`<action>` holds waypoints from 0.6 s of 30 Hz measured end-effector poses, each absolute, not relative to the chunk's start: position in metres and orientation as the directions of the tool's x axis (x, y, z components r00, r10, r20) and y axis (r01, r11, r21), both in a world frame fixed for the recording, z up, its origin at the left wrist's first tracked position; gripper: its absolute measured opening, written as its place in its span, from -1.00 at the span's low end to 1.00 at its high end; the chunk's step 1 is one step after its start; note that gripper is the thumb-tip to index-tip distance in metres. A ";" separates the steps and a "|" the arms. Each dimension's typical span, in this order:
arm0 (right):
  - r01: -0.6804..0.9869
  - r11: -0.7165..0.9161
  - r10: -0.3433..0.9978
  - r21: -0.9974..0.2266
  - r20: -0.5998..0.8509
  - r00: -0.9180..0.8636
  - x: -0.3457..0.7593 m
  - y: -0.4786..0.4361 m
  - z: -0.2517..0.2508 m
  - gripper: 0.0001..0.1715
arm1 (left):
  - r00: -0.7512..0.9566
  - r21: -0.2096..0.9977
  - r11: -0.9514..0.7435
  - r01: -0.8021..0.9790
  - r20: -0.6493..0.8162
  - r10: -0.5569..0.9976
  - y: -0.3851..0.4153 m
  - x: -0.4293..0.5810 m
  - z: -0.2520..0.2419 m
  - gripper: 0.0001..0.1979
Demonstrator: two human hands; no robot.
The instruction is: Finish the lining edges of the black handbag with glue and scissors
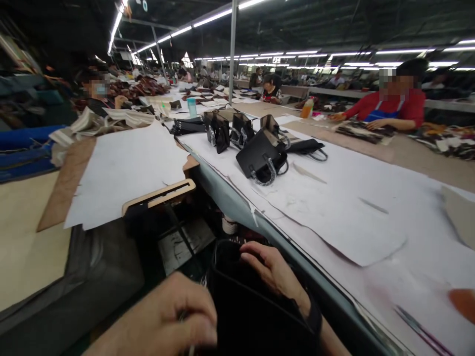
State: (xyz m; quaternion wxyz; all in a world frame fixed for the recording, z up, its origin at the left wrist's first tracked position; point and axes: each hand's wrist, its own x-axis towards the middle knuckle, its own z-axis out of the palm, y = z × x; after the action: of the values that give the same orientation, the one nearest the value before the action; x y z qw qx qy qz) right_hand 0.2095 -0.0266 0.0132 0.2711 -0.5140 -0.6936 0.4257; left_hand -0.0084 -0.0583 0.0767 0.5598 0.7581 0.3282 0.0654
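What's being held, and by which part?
Probably a black bag, at its open top, by the right grip; for the left grip, I cannot tell.

White paper [334, 207] covers most of the long bench [230, 193]. Close to its near edge, toward the right, lies a slim pointed tool [419, 329]. An orange-liquid bottle [307, 107] stands toward the far edge, a turquoise container [192, 108] toward the far-left end. Across the bench, a red-sleeved person [401, 101] works at stacked dark pieces [361, 132].

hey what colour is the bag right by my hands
The bag is black; the head view shows it.
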 end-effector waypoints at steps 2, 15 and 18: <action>0.553 0.126 0.927 -0.824 -0.101 -0.361 0.210 -0.025 0.012 -0.68 | 0.508 0.810 -0.088 0.580 -0.275 0.816 -0.043 -0.017 0.070 -0.69; 0.281 -0.004 0.719 -0.960 -0.198 -0.667 0.186 -0.028 0.018 -0.63 | 0.528 0.778 0.307 0.549 -0.607 0.593 0.018 -0.003 0.012 -0.28; 0.249 0.025 0.749 -0.968 -0.147 -0.646 0.177 -0.026 0.017 -0.51 | 0.497 0.765 0.252 0.593 -0.594 0.633 0.023 0.002 0.013 -0.26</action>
State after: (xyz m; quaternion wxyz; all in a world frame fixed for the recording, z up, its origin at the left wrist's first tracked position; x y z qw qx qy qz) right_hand 0.1769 -0.0262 0.0169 0.2098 -0.3646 -0.6844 0.5955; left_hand 0.0020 0.0226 0.0130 0.6120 0.6114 0.5013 0.0161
